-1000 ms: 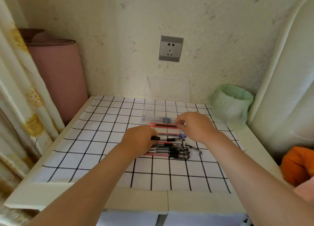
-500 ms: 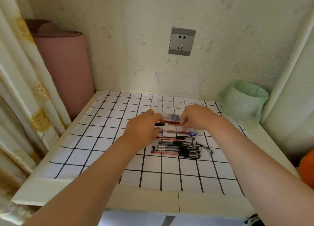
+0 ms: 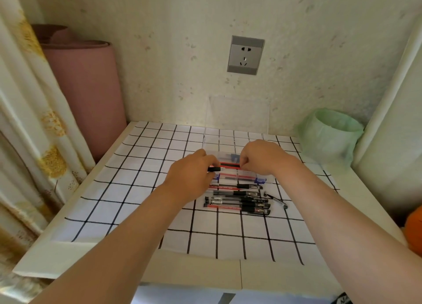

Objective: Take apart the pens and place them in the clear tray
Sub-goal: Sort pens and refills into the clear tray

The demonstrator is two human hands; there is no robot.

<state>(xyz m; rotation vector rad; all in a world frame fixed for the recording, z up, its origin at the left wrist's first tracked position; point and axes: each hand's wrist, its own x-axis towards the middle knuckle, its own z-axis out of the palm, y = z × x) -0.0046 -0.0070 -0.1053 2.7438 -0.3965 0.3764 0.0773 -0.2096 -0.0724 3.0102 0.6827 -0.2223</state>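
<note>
My left hand (image 3: pixel 194 176) and right hand (image 3: pixel 262 157) pinch red pen (image 3: pixel 229 166) ends mid-frame; jerky pull may fling parts past clear tray (image 3: pixel 271 178).

The wall (image 3: pixel 173 52) at the back is pale cream with small faint leaf marks on it. A grey plug socket (image 3: pixel 245 55) sits high on it. Below stands a white counter (image 3: pixel 57 253), pushed up to the wall. A white cloth (image 3: pixel 146 157) with black lines in squares lies over most of the top. On the left hangs a cream curtain (image 3: pixel 29 112) with yellow flowers. Between the curtain and the wall stands a big pink rolled-up mat (image 3: pixel 84 93). At the back right corner of the counter is a small bin with a light green bag (image 3: pixel 331 134) in it. Beside it rises something tall, white and soft-looking (image 3: pixel 392 112). A bit of something orange (image 3: pixel 414 230) shows at the right edge. A bright strip of light lies where the counter meets the wall.
</note>
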